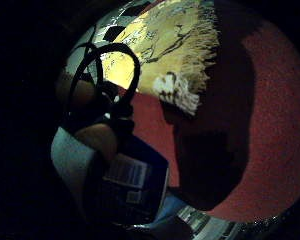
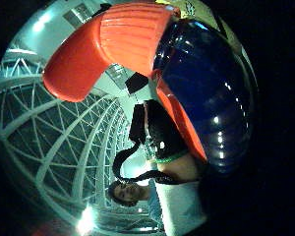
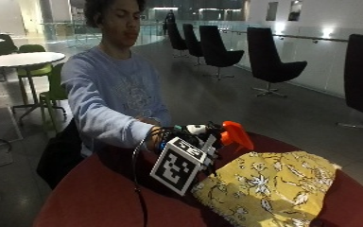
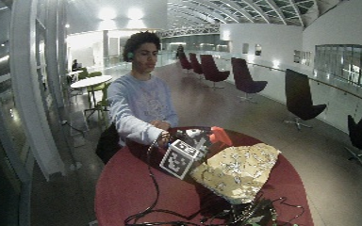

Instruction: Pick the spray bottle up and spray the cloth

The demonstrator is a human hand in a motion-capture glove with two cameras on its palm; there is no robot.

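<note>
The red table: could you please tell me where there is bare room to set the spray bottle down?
Bare red table lies on the person's side of the yellow floral cloth, below the gloved right hand that grips the spray bottle. A further strip runs past the cloth's far edge. It is crowded where cables bunch at the table's near edge.

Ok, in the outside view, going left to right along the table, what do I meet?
Person's sleeve → gloved right hand on the spray bottle → the bottle's orange trigger head → yellow patterned cloth lying on the red table.
</note>
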